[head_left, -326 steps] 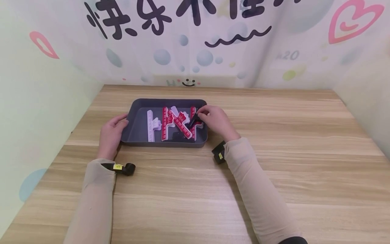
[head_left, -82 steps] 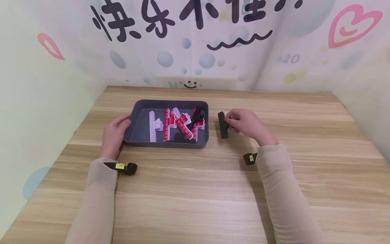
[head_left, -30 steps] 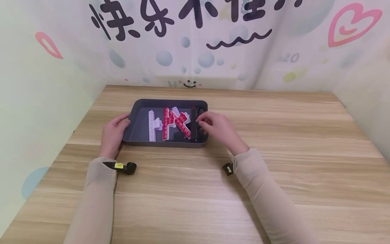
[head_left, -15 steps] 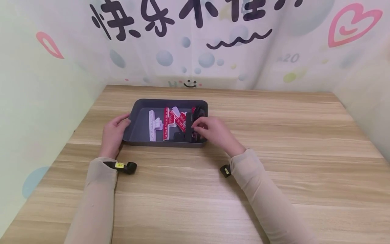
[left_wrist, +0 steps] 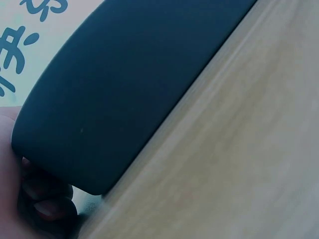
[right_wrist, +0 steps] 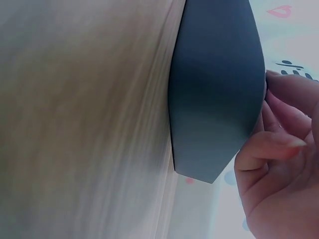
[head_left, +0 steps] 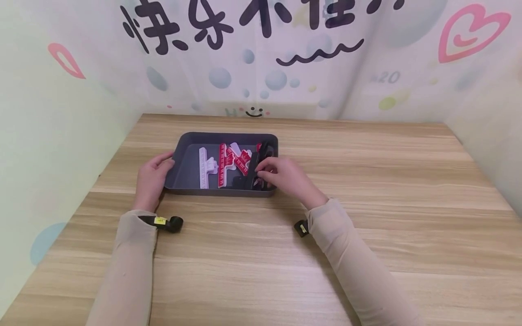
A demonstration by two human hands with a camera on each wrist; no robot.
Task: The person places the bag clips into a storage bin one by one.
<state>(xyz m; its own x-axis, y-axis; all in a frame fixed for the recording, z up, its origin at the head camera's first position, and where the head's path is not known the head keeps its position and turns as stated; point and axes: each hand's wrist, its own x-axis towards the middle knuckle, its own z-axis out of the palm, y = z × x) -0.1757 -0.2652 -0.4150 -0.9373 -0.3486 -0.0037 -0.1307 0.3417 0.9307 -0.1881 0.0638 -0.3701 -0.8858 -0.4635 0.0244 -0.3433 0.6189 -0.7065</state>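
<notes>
A dark grey tray (head_left: 212,193) stands on the table. My left hand (head_left: 149,181) grips its left end, thumb at the rim; the left wrist view shows fingers (left_wrist: 55,206) curled by the tray's outer corner. With fingertips over the tray's right part, my right hand (head_left: 291,179) pinches a long-jawed black clip (head_left: 252,170). This clip leans over other clips and partly hides them. A second black clip (head_left: 266,148) lies behind it. Left of these are red clips (head_left: 222,165) with piano-key markings and a lilac clip (head_left: 204,167). In the right wrist view, the tray wall (right_wrist: 217,89) hides the held clip.
The wooden table (head_left: 244,253) extends in front of the tray and to its right. A printed wall sheet (head_left: 261,59) hangs behind the table's back edge. Pale walls stand at left and right. Each wrist carries a small black camera (head_left: 175,224).
My right hand held the black clip above the table right of the tray, then brought it left into the tray. Lately the clip has shifted left and tilted. My left hand stays on the tray.
</notes>
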